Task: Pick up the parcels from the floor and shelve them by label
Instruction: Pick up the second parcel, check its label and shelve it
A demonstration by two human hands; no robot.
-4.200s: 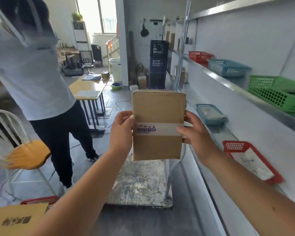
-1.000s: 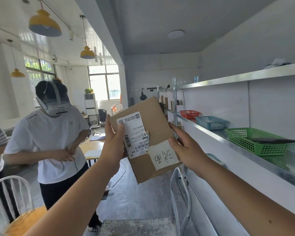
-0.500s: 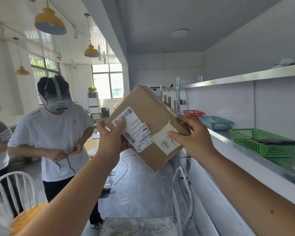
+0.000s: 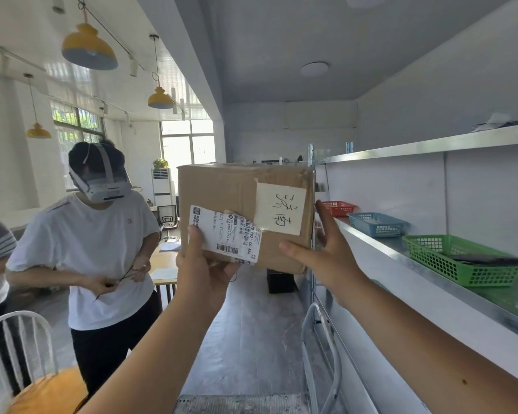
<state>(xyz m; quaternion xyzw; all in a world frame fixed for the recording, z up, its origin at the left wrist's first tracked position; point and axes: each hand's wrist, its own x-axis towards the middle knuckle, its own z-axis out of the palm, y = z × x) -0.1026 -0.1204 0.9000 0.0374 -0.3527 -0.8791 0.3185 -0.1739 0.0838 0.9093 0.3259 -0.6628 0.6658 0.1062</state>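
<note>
I hold a brown cardboard parcel (image 4: pixel 222 189) up at chest height, its labelled face toward me. A white shipping label (image 4: pixel 225 234) with barcodes sits at its lower left, and a cream note (image 4: pixel 280 209) with handwritten characters at its right. My left hand (image 4: pixel 204 270) grips the parcel's lower left corner, thumb over the shipping label. My right hand (image 4: pixel 326 249) holds the lower right edge, thumb on the front and fingers up the side. Metal shelves (image 4: pixel 401 246) run along the right wall.
On the middle shelf stand a green basket (image 4: pixel 449 261), a blue basket (image 4: pixel 377 224) and a red basket (image 4: pixel 340 207). A person in a white shirt with a headset (image 4: pixel 99 234) stands at left. A white chair (image 4: pixel 27 369) is at lower left; a trolley handle (image 4: pixel 320 348) rises below.
The parcel has turned from tilted to squarely upright and risen a little. My right hand slid from its top edge to its lower right side.
</note>
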